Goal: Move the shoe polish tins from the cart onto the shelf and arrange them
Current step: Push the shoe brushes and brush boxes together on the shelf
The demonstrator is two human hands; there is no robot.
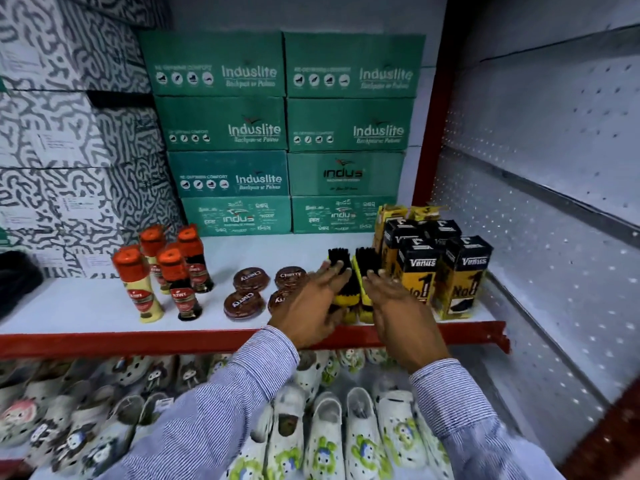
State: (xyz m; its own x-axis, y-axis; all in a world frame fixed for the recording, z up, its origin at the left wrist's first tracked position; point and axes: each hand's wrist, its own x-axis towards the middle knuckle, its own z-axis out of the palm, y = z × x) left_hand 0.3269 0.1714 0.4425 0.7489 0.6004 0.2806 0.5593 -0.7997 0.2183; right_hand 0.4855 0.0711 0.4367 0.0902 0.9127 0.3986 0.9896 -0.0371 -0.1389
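Observation:
Several round brown shoe polish tins lie flat in a two-by-two block on the white shelf, at its middle. My left hand covers part of the front right tin. Both hands reach over the shelf's front edge with fingers spread. Between them stand two yellow shoe brushes with black bristles. My left hand's fingertips touch the left brush. My right hand rests against the right brush. Neither hand is closed around anything. No cart is in view.
Orange-capped polish bottles stand left of the tins. Black-and-yellow Venus boxes fill the shelf's right end. Green shoe boxes are stacked at the back, patterned grey boxes on the left. White children's clogs fill the lower shelf.

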